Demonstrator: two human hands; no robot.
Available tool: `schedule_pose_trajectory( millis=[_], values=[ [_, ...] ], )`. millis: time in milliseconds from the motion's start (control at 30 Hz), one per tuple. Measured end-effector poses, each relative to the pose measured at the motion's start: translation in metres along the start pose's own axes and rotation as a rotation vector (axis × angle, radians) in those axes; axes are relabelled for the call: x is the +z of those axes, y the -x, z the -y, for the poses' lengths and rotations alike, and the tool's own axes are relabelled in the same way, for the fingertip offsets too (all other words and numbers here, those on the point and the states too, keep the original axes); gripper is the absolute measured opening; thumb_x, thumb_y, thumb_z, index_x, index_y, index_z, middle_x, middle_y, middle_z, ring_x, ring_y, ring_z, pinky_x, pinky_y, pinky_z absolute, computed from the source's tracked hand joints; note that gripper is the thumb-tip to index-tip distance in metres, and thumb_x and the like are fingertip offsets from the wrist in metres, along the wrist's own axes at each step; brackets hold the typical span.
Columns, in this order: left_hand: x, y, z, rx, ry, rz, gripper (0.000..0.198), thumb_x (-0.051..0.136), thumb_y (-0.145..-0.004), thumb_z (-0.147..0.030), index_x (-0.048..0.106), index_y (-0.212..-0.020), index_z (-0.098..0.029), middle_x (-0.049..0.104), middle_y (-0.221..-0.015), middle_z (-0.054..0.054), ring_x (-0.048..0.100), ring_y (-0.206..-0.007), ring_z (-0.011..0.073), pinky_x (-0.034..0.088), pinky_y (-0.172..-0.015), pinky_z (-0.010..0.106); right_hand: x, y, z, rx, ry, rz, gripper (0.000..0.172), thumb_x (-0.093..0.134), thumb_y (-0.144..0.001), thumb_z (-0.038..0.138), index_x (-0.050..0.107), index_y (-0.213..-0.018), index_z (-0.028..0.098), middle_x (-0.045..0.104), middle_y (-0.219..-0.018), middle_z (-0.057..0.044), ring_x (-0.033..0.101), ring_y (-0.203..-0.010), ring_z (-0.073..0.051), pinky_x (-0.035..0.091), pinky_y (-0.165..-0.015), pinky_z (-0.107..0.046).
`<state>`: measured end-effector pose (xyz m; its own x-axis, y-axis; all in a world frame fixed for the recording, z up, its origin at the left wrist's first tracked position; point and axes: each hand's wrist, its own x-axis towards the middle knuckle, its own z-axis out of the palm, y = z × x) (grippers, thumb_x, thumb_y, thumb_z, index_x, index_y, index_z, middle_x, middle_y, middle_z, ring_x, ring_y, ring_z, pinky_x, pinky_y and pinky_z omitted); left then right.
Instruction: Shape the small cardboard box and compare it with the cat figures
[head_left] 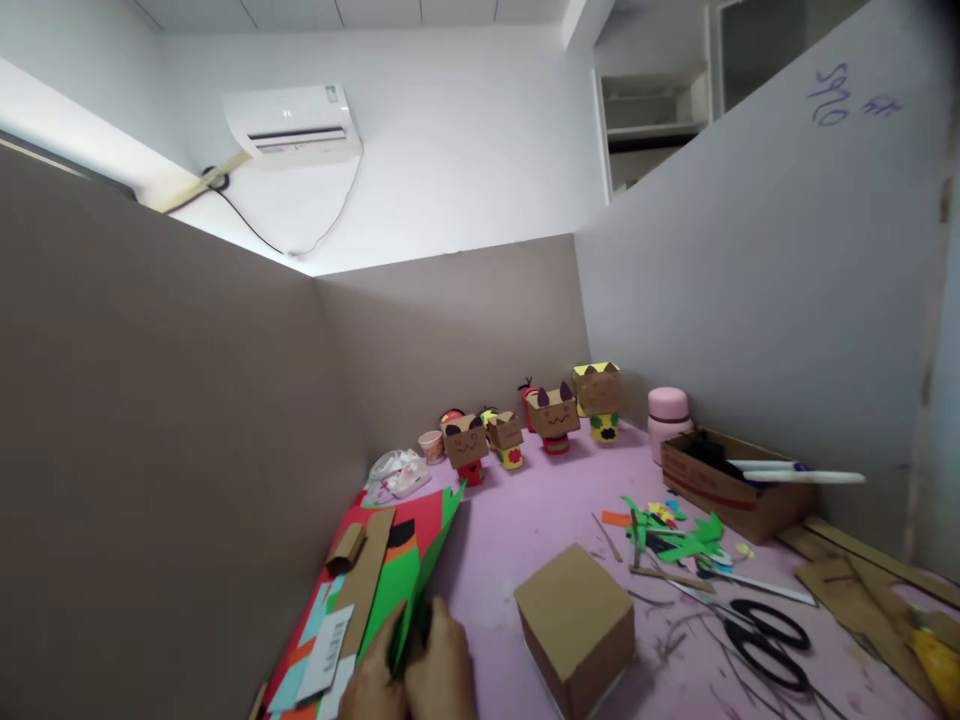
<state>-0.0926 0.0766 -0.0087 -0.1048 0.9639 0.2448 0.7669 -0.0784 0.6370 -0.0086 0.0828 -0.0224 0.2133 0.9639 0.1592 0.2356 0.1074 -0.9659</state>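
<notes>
At the bottom edge, my left hand (377,677) and my right hand (442,668) are close together on the green paper sheet (429,565). Both are closed, one on each side of its near end. The sheet's far corner rises above the pile of coloured paper and cardboard (379,575) to the left. Something dark shows between the fingers, too unclear to name. To the right of my hands, apart from them, a brown cardboard box (576,615) sits on the purple tabletop (510,530).
Several box-headed cardboard figures (555,415) line the back. On the right lie black-handled scissors (765,640), green paper scraps (690,540) and an open cardboard box (739,490) with pens, beside a pink bottle (668,415). A paper cup (432,446) stands back left. Partitions enclose the table.
</notes>
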Motion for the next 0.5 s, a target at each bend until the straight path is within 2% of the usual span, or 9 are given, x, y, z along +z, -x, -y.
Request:
schedule_pose_trajectory(
  millis=[133,300,500],
  values=[
    [0.002,0.004,-0.007,0.027,-0.061,-0.011,0.054,0.039,-0.076,-0.021,0.058,-0.125,-0.008,0.061,-0.129,0.018,0.060,-0.115,0.0330,0.043,-0.095,0.040,-0.010,0.002,0.009,0.017,-0.041,0.022,0.011,0.059,-0.092,0.025,0.064,-0.095,0.015,0.068,-0.087,-0.001,0.067,-0.081,-0.017,0.055,-0.074,-0.036],
    [0.002,0.007,-0.009,0.055,-0.120,-0.020,0.049,0.039,-0.075,-0.011,0.065,-0.117,-0.012,0.066,-0.123,0.014,0.061,-0.115,0.0277,0.044,-0.097,0.037,-0.013,0.004,0.014,-0.036,-0.157,0.050,0.006,0.060,-0.091,0.019,0.064,-0.092,0.015,0.069,-0.082,0.001,0.067,-0.075,-0.015,0.055,-0.070,-0.033],
    [0.003,0.010,-0.007,0.080,-0.116,-0.041,0.053,0.036,-0.075,-0.006,0.065,-0.118,-0.017,0.068,-0.122,0.009,0.062,-0.113,0.0235,0.044,-0.099,0.035,-0.004,0.002,0.003,-0.091,-0.202,0.055,0.009,0.058,-0.093,0.022,0.064,-0.094,0.015,0.069,-0.085,0.000,0.067,-0.078,-0.016,0.055,-0.071,-0.033]
  ],
)
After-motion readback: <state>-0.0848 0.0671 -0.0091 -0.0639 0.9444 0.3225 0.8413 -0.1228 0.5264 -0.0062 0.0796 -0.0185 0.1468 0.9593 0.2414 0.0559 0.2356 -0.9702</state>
